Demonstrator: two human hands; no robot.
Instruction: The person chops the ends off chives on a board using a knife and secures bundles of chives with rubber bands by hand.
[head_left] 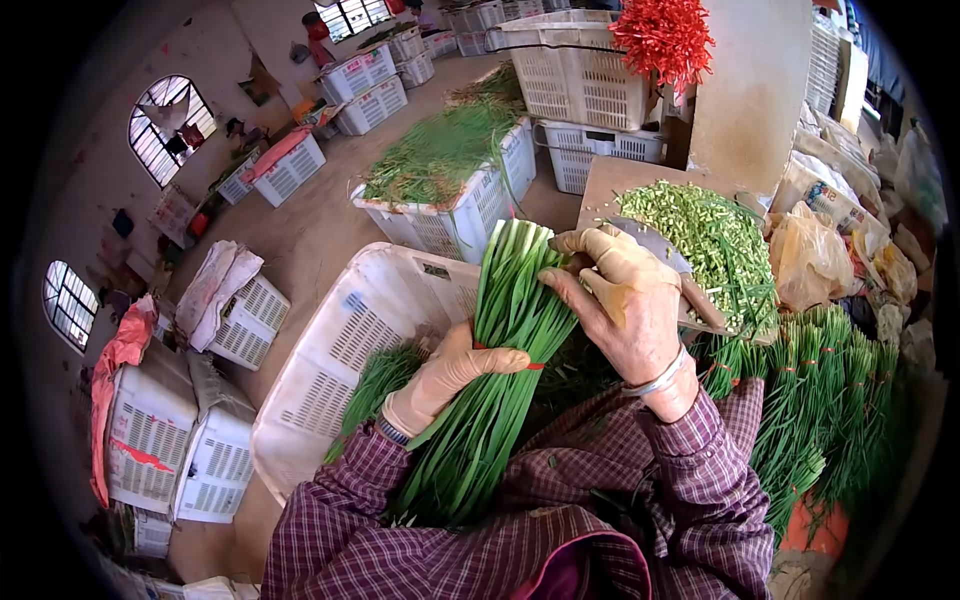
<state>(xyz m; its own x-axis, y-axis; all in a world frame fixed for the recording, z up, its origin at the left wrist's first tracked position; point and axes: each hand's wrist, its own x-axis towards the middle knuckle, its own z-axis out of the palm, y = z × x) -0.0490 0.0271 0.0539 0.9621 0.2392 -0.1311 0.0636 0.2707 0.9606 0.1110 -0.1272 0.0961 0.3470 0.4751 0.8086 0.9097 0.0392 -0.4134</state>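
Note:
A thick bunch of long green stalks (510, 330) with pale cut ends at the top lies slanted over my lap, a red band round its middle. Wrapped round it at the band is my gloved left hand (440, 385), thumb across the front. My right hand (625, 300), in finger coverings, has its fingers bent beside the upper end of the bunch; its fingertips are partly hidden. Just behind it a knife (655, 245) with a brown handle rests on a board (605, 180) by a heap of chopped stalk ends (700, 235).
An open white crate (325, 340) stands at left front, holding loose greens. Behind is a crate heaped with greens (435, 160). Red ties (665, 40) hang by stacked crates (575, 75). Banded bunches (820, 380) lie on the right near plastic bags (810, 255).

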